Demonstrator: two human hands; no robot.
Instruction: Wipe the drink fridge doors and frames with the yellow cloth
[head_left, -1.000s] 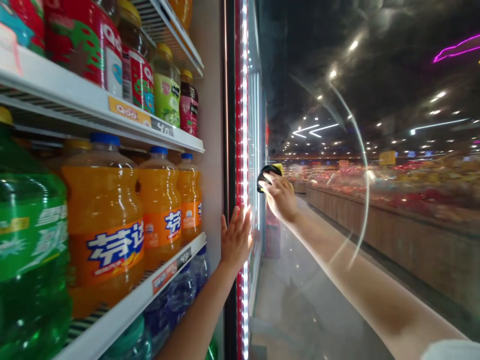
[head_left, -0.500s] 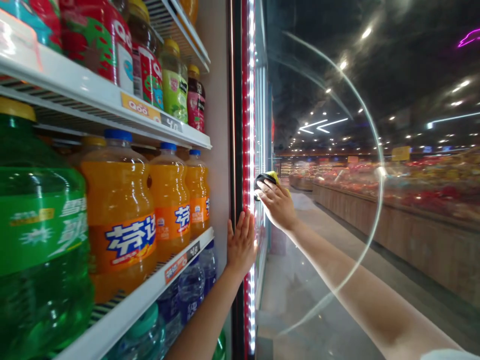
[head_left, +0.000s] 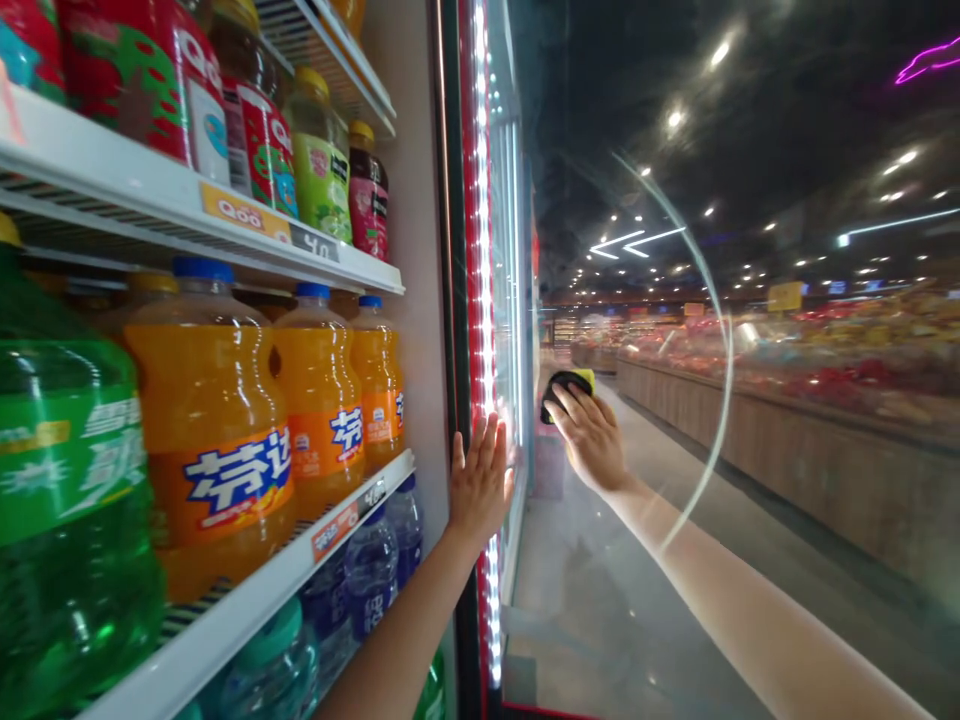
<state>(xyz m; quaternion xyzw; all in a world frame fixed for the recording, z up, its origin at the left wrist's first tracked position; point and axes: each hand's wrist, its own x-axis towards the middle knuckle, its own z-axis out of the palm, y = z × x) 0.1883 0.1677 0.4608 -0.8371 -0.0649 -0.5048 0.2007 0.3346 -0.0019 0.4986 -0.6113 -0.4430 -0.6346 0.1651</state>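
My left hand (head_left: pixel 480 485) lies flat with its fingers stretched upward against the lit red edge (head_left: pixel 487 350) of the cooler's door frame. Nothing is in it. Farther right, my right hand (head_left: pixel 596 440) presses a folded black and yellow cloth (head_left: pixel 561 395) on the glass door (head_left: pixel 592 610). Most of the cloth's yellow side is hidden by the black side and the fingers. A pale curved streak (head_left: pixel 726 370) arcs over the glass to the right of that hand and ends near its forearm.
To the left, cooler shelves (head_left: pixel 300 575) hold orange soda bottles (head_left: pixel 217 420), a large green bottle (head_left: pixel 71 480) and red-labelled drinks (head_left: pixel 259 140). Blue-labelled bottles (head_left: pixel 371 570) stand below. Through the glass show a shop aisle and a long wood-panelled display (head_left: pixel 787 450).
My right hand has moved the cloth rightward and slightly down, away from the lit edge. The pale streak is shorter at both ends. My left hand stays on the frame; the view has shifted slightly right.
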